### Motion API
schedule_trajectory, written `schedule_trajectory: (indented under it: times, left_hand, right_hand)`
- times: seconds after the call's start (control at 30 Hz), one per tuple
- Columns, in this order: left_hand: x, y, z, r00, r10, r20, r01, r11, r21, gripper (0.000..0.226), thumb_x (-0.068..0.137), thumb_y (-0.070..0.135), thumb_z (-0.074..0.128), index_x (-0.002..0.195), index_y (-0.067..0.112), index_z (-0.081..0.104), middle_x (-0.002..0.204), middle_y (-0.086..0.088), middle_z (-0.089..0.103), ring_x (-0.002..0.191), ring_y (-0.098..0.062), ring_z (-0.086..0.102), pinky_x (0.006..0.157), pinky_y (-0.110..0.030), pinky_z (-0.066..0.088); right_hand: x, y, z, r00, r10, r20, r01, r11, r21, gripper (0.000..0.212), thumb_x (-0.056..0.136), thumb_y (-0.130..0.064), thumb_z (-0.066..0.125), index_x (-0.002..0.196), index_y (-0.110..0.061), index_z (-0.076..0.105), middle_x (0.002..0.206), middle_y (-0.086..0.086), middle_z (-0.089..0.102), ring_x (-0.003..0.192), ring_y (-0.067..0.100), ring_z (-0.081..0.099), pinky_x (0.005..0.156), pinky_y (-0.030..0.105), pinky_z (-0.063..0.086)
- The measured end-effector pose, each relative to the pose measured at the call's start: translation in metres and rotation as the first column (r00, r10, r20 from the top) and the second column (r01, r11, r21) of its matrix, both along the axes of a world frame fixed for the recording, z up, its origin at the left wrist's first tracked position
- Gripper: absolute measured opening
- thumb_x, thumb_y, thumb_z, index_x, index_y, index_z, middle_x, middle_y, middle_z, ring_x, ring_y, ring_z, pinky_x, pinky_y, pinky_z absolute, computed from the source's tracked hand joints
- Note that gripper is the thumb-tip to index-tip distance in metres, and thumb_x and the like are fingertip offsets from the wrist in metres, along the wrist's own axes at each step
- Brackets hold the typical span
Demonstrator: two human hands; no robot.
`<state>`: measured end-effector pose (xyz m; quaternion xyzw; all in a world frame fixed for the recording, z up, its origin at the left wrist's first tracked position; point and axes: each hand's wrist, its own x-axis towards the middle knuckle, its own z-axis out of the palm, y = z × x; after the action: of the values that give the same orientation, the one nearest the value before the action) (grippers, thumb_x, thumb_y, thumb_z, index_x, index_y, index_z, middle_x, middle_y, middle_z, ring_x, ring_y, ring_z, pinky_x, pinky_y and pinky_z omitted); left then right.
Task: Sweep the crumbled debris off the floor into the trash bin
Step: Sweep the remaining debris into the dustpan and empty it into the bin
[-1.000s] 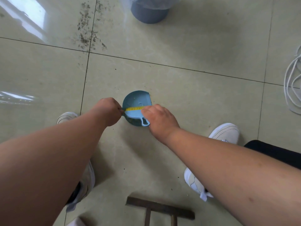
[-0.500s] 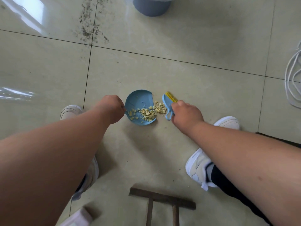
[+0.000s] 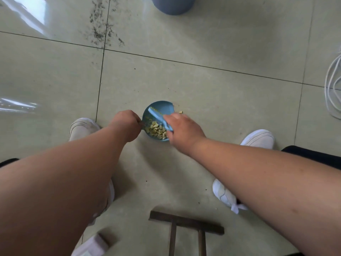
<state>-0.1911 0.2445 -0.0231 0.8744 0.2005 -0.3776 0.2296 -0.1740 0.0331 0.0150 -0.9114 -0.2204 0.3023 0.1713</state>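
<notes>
Head view, looking down at a pale green tiled floor (image 3: 221, 111).

Small blue dustpan (image 3: 162, 108) sits flat on the floor at frame centre. Left hand (image 3: 126, 124), at its 9 o'clock edge, is a closed fist; its grip is clenched at the pan's handle, though the handle itself is mostly hidden by the fingers.

Right hand (image 3: 181, 131) comes in from the pan's 4 o'clock, fingers curled shut around the handle of a small blue brush (image 3: 158, 117). The brush lies diagonally over the pan, head toward 10 o'clock, yellow bristles showing along its edge.

Crumbled debris (image 3: 156, 131), pale yellow bits, is heaped inside the pan in its 6 o'clock half, under and beside the brush. 1 or 2 stray crumbs (image 3: 180, 112) lie on the tile just outside the pan's open lip, at 2 o'clock.

Trash bin (image 3: 173, 5), grey-blue, stands well apart at 12 o'clock, cut by the frame top.

Dark grit (image 3: 103, 30) speckles the tile seam at 11 o'clock. White cable (image 3: 332, 93) coiled at 3 o'clock. White shoes (image 3: 258, 138) flank the pan. Wooden frame (image 3: 186, 228) at 6 o'clock.
</notes>
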Motion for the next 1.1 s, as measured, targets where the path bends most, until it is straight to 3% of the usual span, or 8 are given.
schedule_trajectory:
  times: [0.1, 0.2, 0.37, 0.63, 0.73, 0.87, 0.97, 1.1]
  left_hand:
    - [-0.001, 0.010, 0.003, 1.000, -0.012, 0.019, 0.012, 1.000, 0.020, 0.022, 0.100, 0.027, 0.066, 0.095, 0.017, 0.085, 0.082, -0.007, 0.069, 0.083, -0.030, 0.060, 0.068, -0.028, 0.041]
    - [-0.002, 0.018, 0.005, 1.000, -0.015, 0.002, 0.015, 0.999, 0.038, 0.025, 0.100, 0.027, 0.065, 0.088, 0.013, 0.082, 0.073, -0.004, 0.062, 0.080, -0.031, 0.060, 0.066, -0.028, 0.041]
    - [-0.007, 0.017, 0.006, 0.999, -0.042, -0.004, 0.042, 0.998, 0.040, 0.030, 0.102, 0.029, 0.062, 0.083, 0.014, 0.079, 0.072, -0.004, 0.064, 0.081, -0.032, 0.060, 0.065, -0.028, 0.041]
    - [-0.008, 0.014, -0.001, 1.000, 0.006, -0.008, -0.005, 0.999, 0.032, 0.037, 0.100, 0.029, 0.066, 0.064, 0.021, 0.067, 0.073, -0.004, 0.064, 0.074, -0.028, 0.056, 0.059, -0.028, 0.038]
    - [-0.009, 0.014, 0.000, 1.000, -0.017, -0.008, 0.017, 0.999, 0.038, 0.025, 0.102, 0.031, 0.065, 0.089, 0.018, 0.083, 0.079, -0.004, 0.062, 0.082, -0.028, 0.056, 0.068, -0.028, 0.040]
    - [-0.009, 0.020, 0.003, 0.999, 0.016, 0.030, -0.016, 1.000, 0.015, 0.026, 0.100, 0.034, 0.065, 0.100, 0.019, 0.087, 0.090, -0.006, 0.072, 0.085, -0.028, 0.059, 0.071, -0.028, 0.043]
    - [-0.009, 0.031, 0.003, 0.999, 0.014, 0.045, -0.015, 1.000, 0.025, 0.027, 0.099, 0.032, 0.064, 0.100, 0.018, 0.087, 0.103, -0.009, 0.079, 0.088, -0.030, 0.061, 0.073, -0.028, 0.043]
    - [-0.011, 0.043, 0.004, 0.999, -0.020, 0.032, 0.018, 0.999, 0.051, 0.029, 0.100, 0.033, 0.062, 0.099, 0.018, 0.087, 0.105, -0.009, 0.077, 0.092, -0.033, 0.064, 0.073, -0.029, 0.046]
  right_hand:
    - [0.030, -0.020, -0.003, 0.984, -0.152, 0.093, 0.153, 0.988, 0.002, 0.033, 0.091, -0.019, 0.052, 0.122, -0.015, 0.064, 0.113, 0.014, 0.061, 0.103, 0.037, 0.057, 0.081, 0.041, 0.052]
    - [0.051, -0.046, -0.009, 0.944, -0.292, 0.152, 0.311, 0.943, -0.120, 0.029, 0.091, -0.017, 0.050, 0.115, -0.011, 0.065, 0.113, 0.017, 0.060, 0.103, 0.039, 0.057, 0.081, 0.039, 0.048]
    - [0.039, -0.056, -0.017, 0.965, -0.239, 0.107, 0.261, 0.909, -0.325, 0.034, 0.095, -0.020, 0.050, 0.124, -0.007, 0.060, 0.121, 0.018, 0.056, 0.111, 0.040, 0.058, 0.088, 0.040, 0.049]
    - [-0.014, 0.020, -0.010, 0.994, -0.011, -0.108, 0.007, 0.999, -0.042, 0.034, 0.097, -0.020, 0.052, 0.128, -0.010, 0.057, 0.117, 0.014, 0.055, 0.100, 0.034, 0.059, 0.084, 0.043, 0.051]
    - [-0.018, 0.028, -0.008, 0.995, 0.062, -0.081, -0.057, 0.997, 0.059, 0.024, 0.095, -0.020, 0.053, 0.116, -0.011, 0.060, 0.109, 0.010, 0.054, 0.094, 0.030, 0.055, 0.079, 0.041, 0.050]
    - [0.005, 0.015, -0.009, 0.978, -0.181, -0.100, 0.192, 0.975, 0.112, 0.021, 0.092, -0.014, 0.051, 0.106, -0.011, 0.066, 0.102, 0.011, 0.058, 0.088, 0.031, 0.056, 0.077, 0.037, 0.048]
    - [0.032, -0.006, -0.011, 0.881, -0.470, -0.045, 0.472, 0.877, 0.090, 0.024, 0.091, -0.008, 0.050, 0.105, -0.009, 0.069, 0.108, 0.015, 0.063, 0.095, 0.032, 0.061, 0.079, 0.033, 0.046]
    - [0.051, -0.042, -0.016, 0.880, -0.471, 0.064, 0.476, 0.874, -0.102, 0.019, 0.090, -0.009, 0.048, 0.100, -0.006, 0.065, 0.111, 0.019, 0.060, 0.098, 0.036, 0.058, 0.072, 0.029, 0.034]
